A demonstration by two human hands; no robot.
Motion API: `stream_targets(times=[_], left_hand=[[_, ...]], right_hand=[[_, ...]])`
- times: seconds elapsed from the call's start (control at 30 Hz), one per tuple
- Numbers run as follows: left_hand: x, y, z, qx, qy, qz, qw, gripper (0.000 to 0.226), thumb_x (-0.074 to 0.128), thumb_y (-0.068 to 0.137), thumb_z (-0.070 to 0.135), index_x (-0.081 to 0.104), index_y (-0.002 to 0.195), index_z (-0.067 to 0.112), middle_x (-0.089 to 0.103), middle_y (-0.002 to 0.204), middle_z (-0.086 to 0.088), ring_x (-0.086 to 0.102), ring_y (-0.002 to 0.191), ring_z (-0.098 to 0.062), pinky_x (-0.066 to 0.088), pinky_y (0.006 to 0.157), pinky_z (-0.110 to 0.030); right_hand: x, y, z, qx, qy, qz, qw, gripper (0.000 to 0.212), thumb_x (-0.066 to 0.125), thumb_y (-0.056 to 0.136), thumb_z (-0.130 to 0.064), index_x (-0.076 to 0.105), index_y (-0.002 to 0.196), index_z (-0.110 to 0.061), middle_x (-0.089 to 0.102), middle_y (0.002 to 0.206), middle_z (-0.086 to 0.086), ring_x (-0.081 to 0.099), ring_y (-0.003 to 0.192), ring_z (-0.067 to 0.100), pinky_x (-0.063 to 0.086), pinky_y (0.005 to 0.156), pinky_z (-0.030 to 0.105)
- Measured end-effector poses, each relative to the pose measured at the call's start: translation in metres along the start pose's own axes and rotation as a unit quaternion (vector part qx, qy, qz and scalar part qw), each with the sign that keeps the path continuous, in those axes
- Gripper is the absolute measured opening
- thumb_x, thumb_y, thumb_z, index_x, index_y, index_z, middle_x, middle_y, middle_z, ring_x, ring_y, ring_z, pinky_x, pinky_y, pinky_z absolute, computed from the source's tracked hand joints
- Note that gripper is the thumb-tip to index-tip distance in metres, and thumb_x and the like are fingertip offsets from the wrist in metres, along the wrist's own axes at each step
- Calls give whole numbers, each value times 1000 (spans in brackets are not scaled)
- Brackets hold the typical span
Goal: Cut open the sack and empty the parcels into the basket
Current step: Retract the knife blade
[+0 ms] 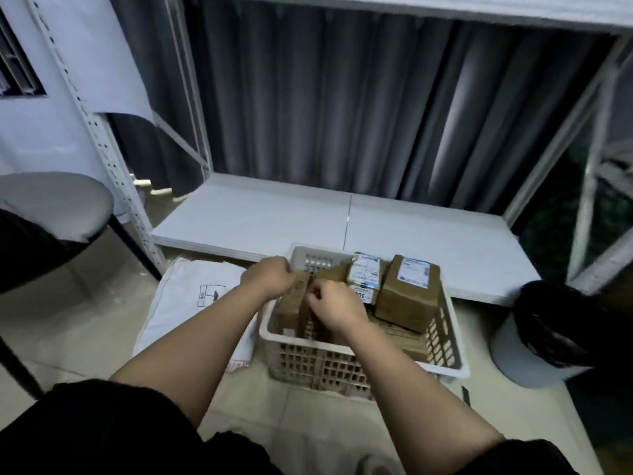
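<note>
Parcels: brown cardboard parcels (407,293) already in white slotted plastic basket (359,358) | sack: flat white sack (195,303) left of it, looks emptied | fingers: both hands' curled, gripping upright brown parcels (291,310) inside; settling remains

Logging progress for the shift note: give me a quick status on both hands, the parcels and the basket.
Left hand and right hand both gripping upright brown parcels inside basket. Sack flat on floor beside basket. Nothing blocking.

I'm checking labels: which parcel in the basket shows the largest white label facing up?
The big brown box at the basket's far right; the others are smaller or in hand.
</note>
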State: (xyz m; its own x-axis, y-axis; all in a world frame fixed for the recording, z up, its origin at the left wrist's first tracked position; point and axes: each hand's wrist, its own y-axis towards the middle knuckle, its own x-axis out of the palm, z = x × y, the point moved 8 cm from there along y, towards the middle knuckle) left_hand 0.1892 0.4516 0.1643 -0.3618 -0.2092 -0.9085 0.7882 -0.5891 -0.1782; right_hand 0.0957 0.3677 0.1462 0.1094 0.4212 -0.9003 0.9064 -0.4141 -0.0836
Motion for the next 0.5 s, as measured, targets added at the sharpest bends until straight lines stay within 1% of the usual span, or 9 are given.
stream_targets(times=[0.03,0.07,0.1,0.13,0.2,0.27,0.37,0.43,0.5], left_hand=[[1,-5,22,17,-1,-2,1000,26,44,91,32,60,80,16,68,100,-9,60,93,-28,42,69,-29],[1,-9,44,30,-3,-1,1000,28,43,92,34,64,92,15,67,108,-10,61,100,-28,45,76,-31],[4,-14,66,43,-5,2,999,32,43,92,36,65,101,14,66,113,-10,60,105,-29,46,83,-32],[6,-18,86,54,-4,5,999,33,44,93,36,65,105,15,65,116,-10,60,108,-29,45,86,-32],[15,-24,125,80,9,4,997,31,45,92,34,66,105,16,66,116,-9,59,109,-28,45,85,-30],[26,-32,163,106,22,-6,994,28,45,90,31,65,103,16,66,113,-8,60,106,-28,45,80,-29],[44,-40,209,130,21,-21,991,29,44,90,31,64,104,16,66,111,-6,60,103,-27,43,75,-30],[58,-46,235,137,20,-32,990,30,44,91,32,63,106,15,65,112,-7,60,103,-28,43,76,-31],[76,-50,262,146,7,-51,988,32,43,92,33,63,108,14,65,114,-9,60,104,-28,44,78,-31]], right_hand=[[-13,-10,15,20,7,7,1000,26,45,92,-29,65,103,-16,69,103,12,64,97,32,49,74,35],[-24,-20,30,40,15,13,999,24,45,92,-29,64,101,-17,70,102,10,64,96,31,50,74,34],[-36,-30,46,60,22,21,998,24,45,91,-30,64,100,-18,71,101,8,65,95,30,52,75,33],[-47,-39,61,77,25,31,996,24,45,91,-31,64,100,-19,71,102,7,65,94,29,53,77,34],[-70,-55,88,106,22,51,993,25,45,91,-30,65,102,-20,70,105,7,64,98,30,52,77,33],[-89,-70,116,133,15,66,989,26,45,91,-29,65,103,-20,69,107,8,63,100,29,49,77,33],[-112,-92,155,165,9,83,983,26,45,90,-29,65,102,-19,70,106,9,64,99,29,49,77,33],[-123,-105,180,180,7,80,980,25,44,89,-28,64,99,-18,70,103,8,64,97,28,49,76,32],[-133,-119,207,201,9,77,977,21,43,88,-28,63,91,-20,71,100,5,66,93,27,52,77,32]])
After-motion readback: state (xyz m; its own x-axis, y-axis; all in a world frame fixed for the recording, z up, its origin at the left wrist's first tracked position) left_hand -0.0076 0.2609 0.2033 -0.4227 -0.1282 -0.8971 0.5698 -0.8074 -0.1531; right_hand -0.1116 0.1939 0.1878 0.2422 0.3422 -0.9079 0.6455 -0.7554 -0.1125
